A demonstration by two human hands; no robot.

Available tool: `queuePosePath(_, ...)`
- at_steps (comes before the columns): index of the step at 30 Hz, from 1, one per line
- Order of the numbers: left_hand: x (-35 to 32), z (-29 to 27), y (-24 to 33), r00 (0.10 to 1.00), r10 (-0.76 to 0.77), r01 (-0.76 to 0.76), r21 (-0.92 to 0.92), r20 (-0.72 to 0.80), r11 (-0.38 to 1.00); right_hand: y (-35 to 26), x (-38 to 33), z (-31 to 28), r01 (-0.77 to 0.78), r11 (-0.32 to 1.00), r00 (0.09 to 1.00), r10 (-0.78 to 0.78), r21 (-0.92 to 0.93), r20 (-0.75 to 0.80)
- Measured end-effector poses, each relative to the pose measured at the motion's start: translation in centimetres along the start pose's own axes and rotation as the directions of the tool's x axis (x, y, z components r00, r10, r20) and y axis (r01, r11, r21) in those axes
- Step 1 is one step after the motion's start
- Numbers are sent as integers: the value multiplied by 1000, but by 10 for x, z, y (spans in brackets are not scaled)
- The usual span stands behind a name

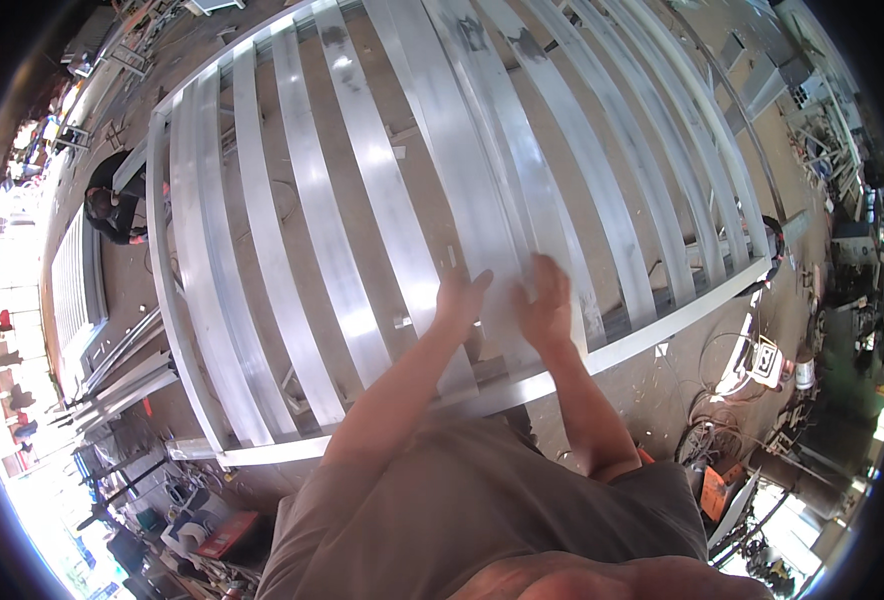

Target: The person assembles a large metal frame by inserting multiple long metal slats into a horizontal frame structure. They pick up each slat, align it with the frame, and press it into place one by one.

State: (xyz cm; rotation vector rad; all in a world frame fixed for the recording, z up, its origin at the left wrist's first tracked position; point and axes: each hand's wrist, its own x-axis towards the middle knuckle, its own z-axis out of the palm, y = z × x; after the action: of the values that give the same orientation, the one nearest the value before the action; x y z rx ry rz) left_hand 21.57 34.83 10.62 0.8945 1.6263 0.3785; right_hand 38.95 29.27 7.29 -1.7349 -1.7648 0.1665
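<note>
A large frame of pale metal (582,352) lies before me, with long flat slats (317,190) running away from me across it. Near its close edge, both my hands are at the near end of a wide metal slat (467,190) in the middle. My left hand (459,297) grips that slat's left edge, thumb toward its top. On the right edge is my right hand (546,305), its fingers curled. Motion blurs the hands and the slat's end, and the fingertips are partly hidden.
A person in dark clothes (117,200) crouches beyond the frame's left side. Stacked metal profiles (82,265) lie on the floor at left. Cables (712,435) and an orange box (719,487) are at lower right. A long bar (752,150) runs along the frame's right side.
</note>
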Motion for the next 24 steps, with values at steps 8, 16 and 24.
queuePosePath(8,9,-15,-22,998,55,-55,-15,33,998,-35,3,16,-155,986,959,164,-55,231)
queuePosePath(16,-31,-28,-29,982,118,-172,-450,-147,876,-82,15,13,-706,616,679,449,349,582)
queuePosePath(24,-100,-126,-119,951,172,-260,-367,-255,893,-204,-17,62,-712,659,640,468,242,609)
